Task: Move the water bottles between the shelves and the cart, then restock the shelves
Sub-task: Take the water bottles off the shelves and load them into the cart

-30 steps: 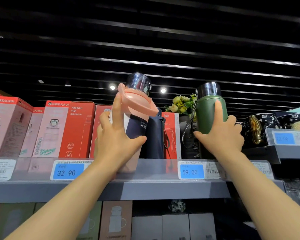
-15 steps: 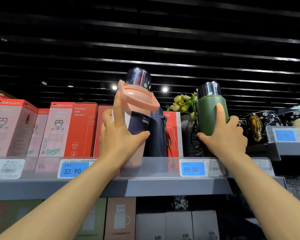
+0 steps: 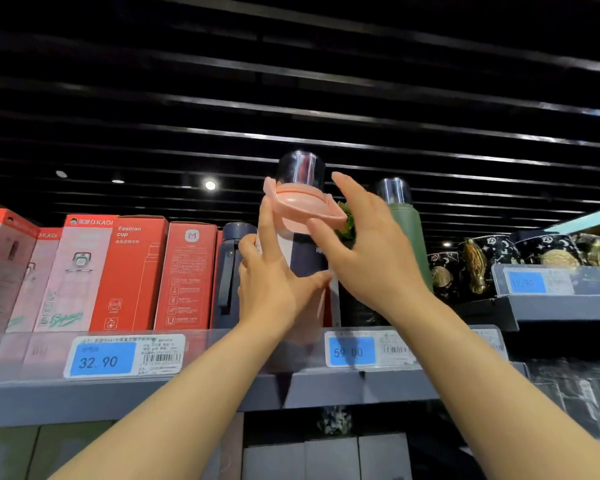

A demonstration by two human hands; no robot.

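A pink bottle [image 3: 300, 206] with a pink handle lid and shiny cap stands at the front of the grey top shelf [image 3: 361, 389]. My left hand [image 3: 271, 289] grips its body, index finger up along its left side and thumb wrapped across the front. My right hand [image 3: 374, 258] is spread beside the bottle's right side, with the thumb at the lid's rim and the fingers straight. Behind the right hand stands a green bottle [image 3: 407, 230] with a chrome cap, free of any hand. To the left of the pink one is a navy bottle [image 3: 231, 258].
Red and pink cup boxes [image 3: 132, 271] fill the shelf to the left. Price labels 32.90 [image 3: 103, 360] and 59.00 [image 3: 350, 351] hang on the clear shelf front. A second shelf [image 3: 551, 306] at the right holds dark patterned items. Boxes stand on the shelf below.
My right hand has let go of the green bottle and moved left to the pink bottle's lid. The pink bottle and my left hand have shifted right, in front of the flowers.
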